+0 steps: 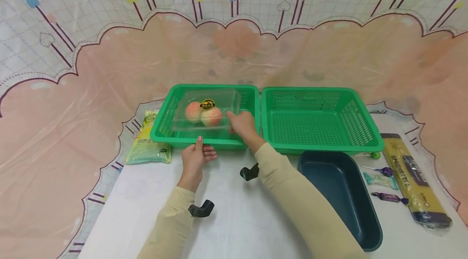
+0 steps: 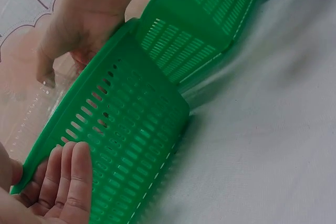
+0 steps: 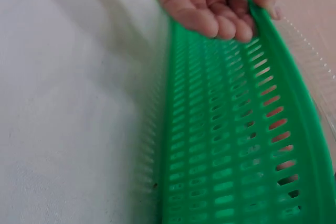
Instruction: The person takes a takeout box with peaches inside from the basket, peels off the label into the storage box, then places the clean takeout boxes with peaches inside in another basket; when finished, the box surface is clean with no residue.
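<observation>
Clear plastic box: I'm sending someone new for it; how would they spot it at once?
On the white table, find the left of two green baskets. Inside, by the person's right hand, lies the clear plastic box. Unlike the baskets, it is transparent, showing two round pinkish fruits and a black and yellow label.

Green baskets point(image 1: 228, 142); clear box point(image 1: 228, 103) with black-and-gold label point(image 1: 207, 105); pink-orange and cream fruits point(image 1: 212, 117); pale yellow sleeves point(image 1: 292, 198); dark blue tray point(image 1: 338, 194).

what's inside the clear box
Two peaches show through the clear box. Its label hides a bit of them, and the right hand covers part of the box's right end.
</observation>
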### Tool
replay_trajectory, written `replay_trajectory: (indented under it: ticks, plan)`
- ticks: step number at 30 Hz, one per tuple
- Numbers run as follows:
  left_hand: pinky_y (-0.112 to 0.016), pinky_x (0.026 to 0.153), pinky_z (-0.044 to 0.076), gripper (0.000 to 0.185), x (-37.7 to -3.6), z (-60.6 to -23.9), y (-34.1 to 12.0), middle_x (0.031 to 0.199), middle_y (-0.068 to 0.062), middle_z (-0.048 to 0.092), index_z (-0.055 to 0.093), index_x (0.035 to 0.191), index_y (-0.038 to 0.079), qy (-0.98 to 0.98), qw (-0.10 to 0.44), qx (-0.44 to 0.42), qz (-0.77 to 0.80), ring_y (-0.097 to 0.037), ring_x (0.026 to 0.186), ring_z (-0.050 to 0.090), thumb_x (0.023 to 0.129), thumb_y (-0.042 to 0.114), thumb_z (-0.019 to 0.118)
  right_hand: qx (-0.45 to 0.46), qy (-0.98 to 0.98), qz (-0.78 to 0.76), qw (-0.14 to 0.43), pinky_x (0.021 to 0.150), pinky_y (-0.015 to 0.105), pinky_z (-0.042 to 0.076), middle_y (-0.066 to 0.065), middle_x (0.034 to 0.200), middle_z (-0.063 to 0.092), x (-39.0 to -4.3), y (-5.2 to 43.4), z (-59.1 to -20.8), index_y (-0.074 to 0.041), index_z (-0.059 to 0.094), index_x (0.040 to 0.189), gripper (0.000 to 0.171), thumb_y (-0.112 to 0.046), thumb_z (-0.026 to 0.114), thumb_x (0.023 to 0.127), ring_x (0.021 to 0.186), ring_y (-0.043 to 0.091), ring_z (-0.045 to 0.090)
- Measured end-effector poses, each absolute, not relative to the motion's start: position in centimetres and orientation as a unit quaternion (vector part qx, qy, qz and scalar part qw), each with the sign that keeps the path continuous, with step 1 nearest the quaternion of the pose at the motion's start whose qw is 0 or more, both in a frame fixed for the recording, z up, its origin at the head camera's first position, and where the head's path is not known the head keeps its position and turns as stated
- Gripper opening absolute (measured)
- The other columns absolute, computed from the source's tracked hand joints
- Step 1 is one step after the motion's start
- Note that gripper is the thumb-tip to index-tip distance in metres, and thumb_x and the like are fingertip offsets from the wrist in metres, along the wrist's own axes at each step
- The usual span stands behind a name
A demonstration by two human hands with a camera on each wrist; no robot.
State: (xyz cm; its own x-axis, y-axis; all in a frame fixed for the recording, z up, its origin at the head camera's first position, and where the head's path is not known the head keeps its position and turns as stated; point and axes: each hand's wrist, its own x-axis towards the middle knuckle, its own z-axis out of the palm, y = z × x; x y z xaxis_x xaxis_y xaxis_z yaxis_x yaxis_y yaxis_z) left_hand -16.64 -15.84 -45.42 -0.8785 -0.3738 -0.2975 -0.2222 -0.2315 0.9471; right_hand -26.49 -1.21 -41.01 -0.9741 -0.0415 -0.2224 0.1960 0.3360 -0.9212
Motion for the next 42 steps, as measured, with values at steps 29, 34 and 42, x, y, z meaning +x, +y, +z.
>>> replay_trajectory:
  ticks: [29, 34, 42]
  plan:
    - [-0.026, 0.067, 0.066, 0.054, -16.7, -45.4, -16.3, 0.071, -0.001, 0.067, 0.063, 0.116, -0.016, -0.628, 0.030, 0.232, -0.742, -0.010, 0.063, 0.071, 0.113, 0.036, 0.046, -0.001, 0.727, -0.681, 0.089, 0.079, 0.035, 0.067, 0.026, 0.108, 0.074, -22.0, 5.5, -36.4, -0.010, 0.042, 0.075, 0.033, -0.020, 0.058, 0.102, 0.101, 0.032, 0.077]
    - [-0.027, 0.066, 0.066, 0.050, -17.0, -45.4, -16.4, 0.071, -0.002, 0.066, 0.062, 0.113, -0.015, -0.622, 0.035, 0.234, -0.746, -0.011, 0.062, 0.071, 0.114, 0.032, 0.045, -0.003, 0.713, -0.696, 0.083, 0.077, 0.034, 0.067, 0.026, 0.101, 0.074, -20.9, 6.8, -35.8, -0.009, 0.040, 0.073, 0.036, -0.018, 0.057, 0.103, 0.095, 0.027, 0.079]
    - [-0.026, 0.065, 0.065, 0.043, -16.6, -45.4, -16.5, 0.070, -0.001, 0.066, 0.065, 0.106, -0.013, -0.629, 0.040, 0.223, -0.744, -0.011, 0.063, 0.071, 0.114, 0.024, 0.044, 0.014, 0.723, -0.686, 0.082, 0.078, 0.034, 0.067, 0.024, 0.101, 0.077, -19.2, 8.9, -36.3, -0.009, 0.042, 0.074, 0.036, -0.019, 0.057, 0.104, 0.082, 0.018, 0.079]
